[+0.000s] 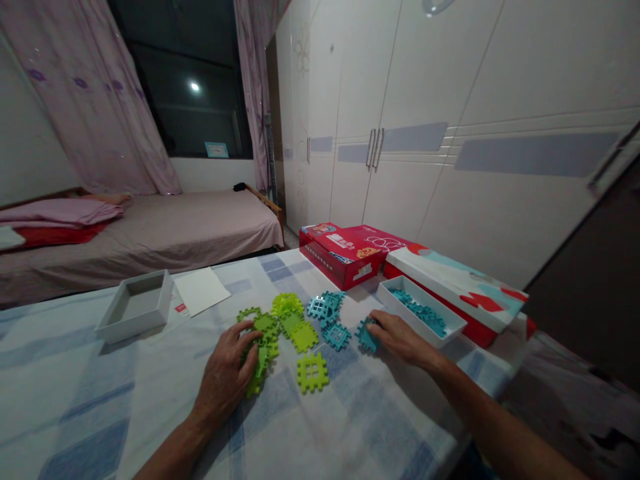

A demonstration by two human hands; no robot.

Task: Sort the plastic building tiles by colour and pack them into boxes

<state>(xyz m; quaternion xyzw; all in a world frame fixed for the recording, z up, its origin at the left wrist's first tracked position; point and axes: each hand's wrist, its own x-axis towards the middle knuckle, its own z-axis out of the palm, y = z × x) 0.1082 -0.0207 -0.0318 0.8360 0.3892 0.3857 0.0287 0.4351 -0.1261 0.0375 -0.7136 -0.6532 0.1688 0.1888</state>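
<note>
My left hand (227, 363) lies over a cluster of green interlocking plastic tiles (265, 323), its fingers apart and touching them; part of the cluster is hidden beneath it. Between the thumb and fingers of my right hand (397, 337) is a teal interlocking tile (367, 337), held low at the tabletop. Just left of it lie several teal tiles (336, 337), some overlapping. More yellow-green tiles (304, 337) sit between the two colours. A single lime tile with a windowed centre (313, 373) lies flat nearer to me.
A white box tray (453, 339) with many teal tiles stands right, beside a red-and-white carton (460, 283). Behind is a red box (340, 257). At left are a grey-white tray (133, 307) and white paper (203, 291). Patterned cloth (175, 400) covers the table.
</note>
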